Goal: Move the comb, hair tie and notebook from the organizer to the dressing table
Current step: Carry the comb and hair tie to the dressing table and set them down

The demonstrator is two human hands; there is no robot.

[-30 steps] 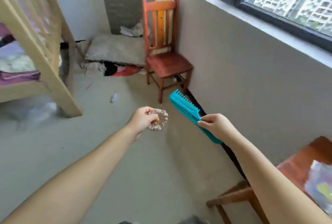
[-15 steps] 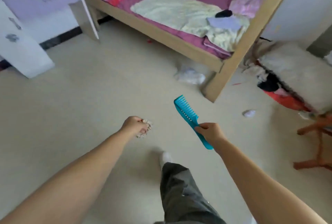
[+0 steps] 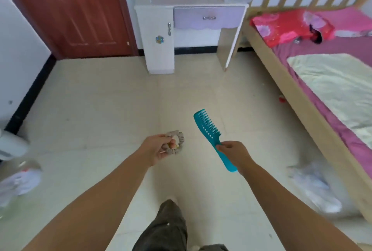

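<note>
At twelve o'clock, well across the tiled floor, stands the dressing table (image 3: 191,0), its tabletop not yet reached. The left hand (image 3: 156,151) has its grip closed around the grey scrunchie (image 3: 177,142); the right hand (image 3: 234,153) pinches the teal comb (image 3: 209,133) by its handle. Neither is delivered; notebook and organizer are out of view.

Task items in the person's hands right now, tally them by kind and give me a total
Comb, teal, in the right hand: 1
Hair tie, grey, in the left hand: 1
Notebook: 0, none in view
Total in hand: 2
</note>
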